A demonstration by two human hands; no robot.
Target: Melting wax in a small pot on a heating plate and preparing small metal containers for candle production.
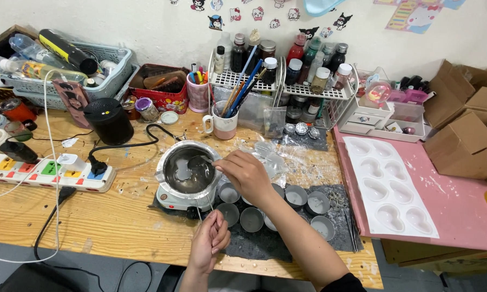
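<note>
We are at the dipping step: our right hand [246, 174] pinches a wick over the melting pot [188, 172] on the table [119, 221], while our left hand [210, 240] has fingers closed on thin metal tweezers [204, 208]; next needs steady lifting toward the small tins [252, 219].

Right hand [247, 174] holds a spoon [196, 160] over the melting pot [188, 172]; left hand [210, 241], just below the pot, pinches a thin wire [202, 215]. Small round tins [303, 199] lie right of the pot on the desk [92, 221].
</note>
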